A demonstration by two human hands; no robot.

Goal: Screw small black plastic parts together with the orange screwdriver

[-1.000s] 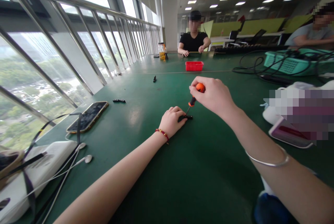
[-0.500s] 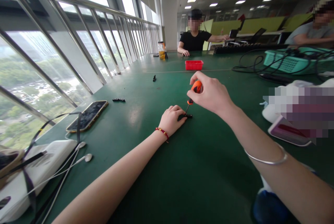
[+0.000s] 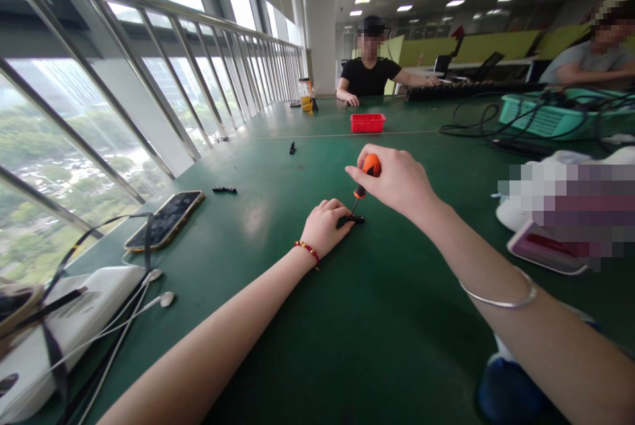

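My left hand (image 3: pixel 328 224) rests on the green table, its fingers closed on a small black part (image 3: pixel 358 219) that lies flat there. What the part is, I cannot make out; my fingers cover its left end. Above it, my right hand (image 3: pixel 397 177) grips the orange and black handle of a screwdriver (image 3: pixel 371 166). The shaft slants down, and its tip meets the black part beside my left fingertips. My right thumb sticks out to the left of the handle.
Small black pieces (image 3: pixel 225 190) lie left of my hands, near a phone (image 3: pixel 165 220). A red tray (image 3: pixel 368 123) stands ahead. At the right are a teal basket (image 3: pixel 538 115) with cables and a white bundle (image 3: pixel 516 207). A person (image 3: pixel 371 78) sits at the far end.
My right hand has turned a little around the screwdriver handle, and its thumb now points out to the left. My left hand and the black part keep their place.
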